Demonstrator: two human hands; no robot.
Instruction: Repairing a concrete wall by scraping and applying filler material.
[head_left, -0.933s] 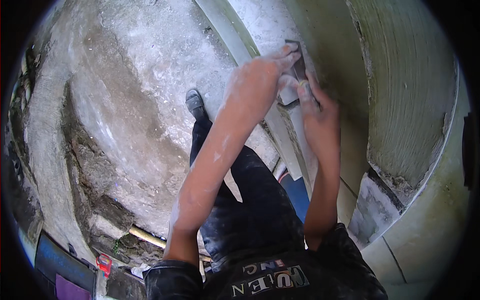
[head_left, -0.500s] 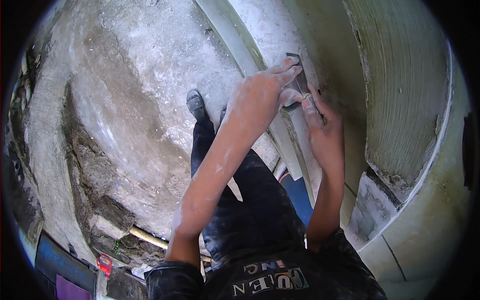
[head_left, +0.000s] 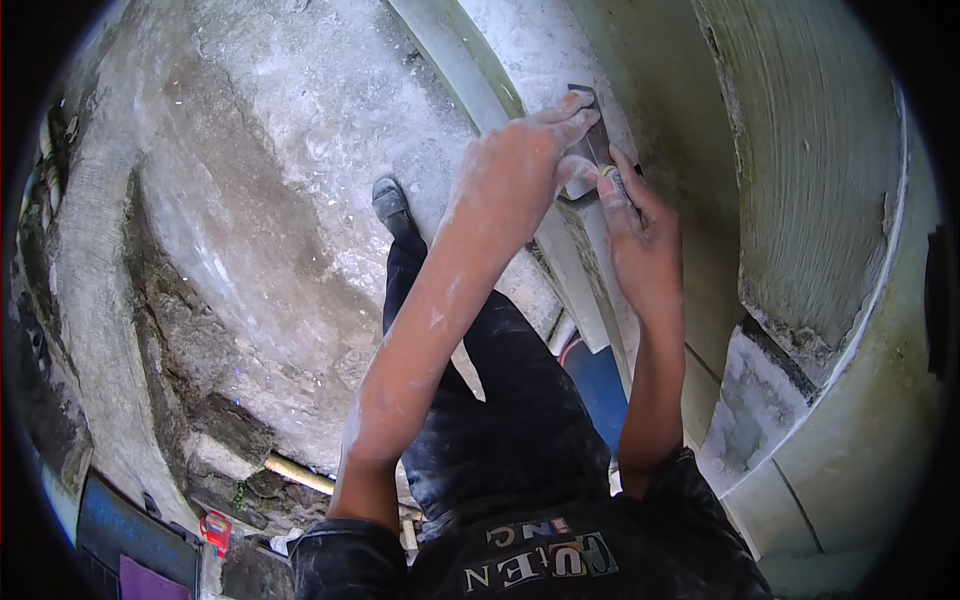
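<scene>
At the upper right, both my hands meet over a flat, dark metal blade (head_left: 601, 135), close to a pale ledge. My left hand (head_left: 535, 160), white with dust, is closed on the left side of this blade, fingers at its far end and thumb lower down. My right hand (head_left: 640, 215) grips a short-handled tool (head_left: 613, 182) with a yellow band, and a thin line runs from it along the blade. Whether handle and blade are one piece, I cannot tell. My fingers hide part of both.
A pale curved ledge (head_left: 480, 80) runs beside my hands. A ridged, curved wall piece (head_left: 815, 150) rises on the right. Dusty concrete floor (head_left: 330, 110) spreads left, broken along a rubble-filled gap (head_left: 200, 340). A blue container (head_left: 598, 390) stands beside my legs; a red-handled item (head_left: 215, 530) lies lower left.
Both hands and the blade have shifted slightly upward and left in the picture. My grip looks the same.
</scene>
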